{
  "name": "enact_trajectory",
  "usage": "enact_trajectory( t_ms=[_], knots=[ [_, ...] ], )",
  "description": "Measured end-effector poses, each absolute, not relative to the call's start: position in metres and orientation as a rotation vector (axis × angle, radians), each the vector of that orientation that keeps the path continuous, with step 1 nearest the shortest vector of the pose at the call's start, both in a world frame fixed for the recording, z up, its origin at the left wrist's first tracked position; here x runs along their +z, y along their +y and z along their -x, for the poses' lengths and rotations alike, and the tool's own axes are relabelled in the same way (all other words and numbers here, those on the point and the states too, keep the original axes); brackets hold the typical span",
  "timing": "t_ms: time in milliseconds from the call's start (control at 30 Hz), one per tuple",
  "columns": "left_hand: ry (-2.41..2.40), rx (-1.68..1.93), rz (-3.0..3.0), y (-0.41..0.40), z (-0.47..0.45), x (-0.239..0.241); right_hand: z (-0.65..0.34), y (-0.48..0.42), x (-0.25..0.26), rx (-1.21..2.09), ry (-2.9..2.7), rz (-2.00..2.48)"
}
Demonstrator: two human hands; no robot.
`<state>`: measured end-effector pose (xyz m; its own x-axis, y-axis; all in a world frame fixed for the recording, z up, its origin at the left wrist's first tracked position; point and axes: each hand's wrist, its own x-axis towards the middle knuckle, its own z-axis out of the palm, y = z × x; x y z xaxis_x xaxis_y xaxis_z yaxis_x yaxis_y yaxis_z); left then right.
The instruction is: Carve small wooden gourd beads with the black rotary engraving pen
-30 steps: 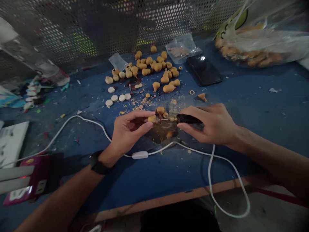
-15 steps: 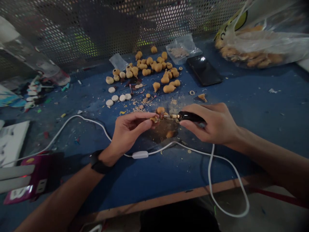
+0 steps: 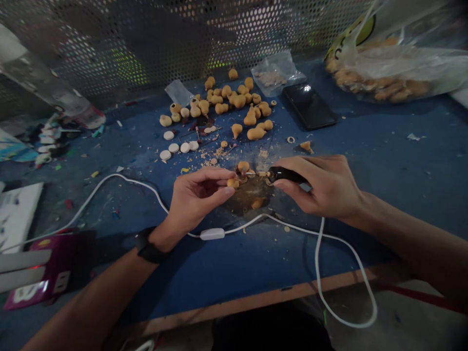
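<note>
My left hand (image 3: 199,195) pinches a small tan gourd piece (image 3: 233,183) between thumb and fingertips. In my right hand (image 3: 321,187) is a black rotary tool (image 3: 288,174) with a brass-coloured chuck, its thin bit pointing left near the gourd piece. Whether the tip touches the piece I cannot tell. Just beyond the bit lies another small gourd (image 3: 243,166), and a cut piece (image 3: 258,202) rests on a dark dusty patch below. Several small whole gourds (image 3: 239,101) are heaped farther back.
White discs (image 3: 185,147) and shavings lie behind my left hand. A black phone (image 3: 310,106) and a full plastic bag (image 3: 380,80) sit at the back right. A white cable (image 3: 263,215) with an inline switch crosses the front. A purple box (image 3: 44,273) stands at left.
The gourd piece has turned in my left fingers, showing more of its rounded side, and has shifted slightly away from the bit. The rotary tool has stayed nearly in place.
</note>
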<state>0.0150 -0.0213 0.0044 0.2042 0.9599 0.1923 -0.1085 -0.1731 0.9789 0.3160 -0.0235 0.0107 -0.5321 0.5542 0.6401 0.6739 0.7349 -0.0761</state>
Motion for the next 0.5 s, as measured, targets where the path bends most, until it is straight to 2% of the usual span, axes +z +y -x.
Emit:
enact_trajectory(
  t_ms=[500],
  knots=[
    [0.995, 1.208, -1.511, -0.0227, -0.0169, 0.007, -0.3151, -0.0257, 0.007, -0.333, -2.274, 0.9]
  ],
)
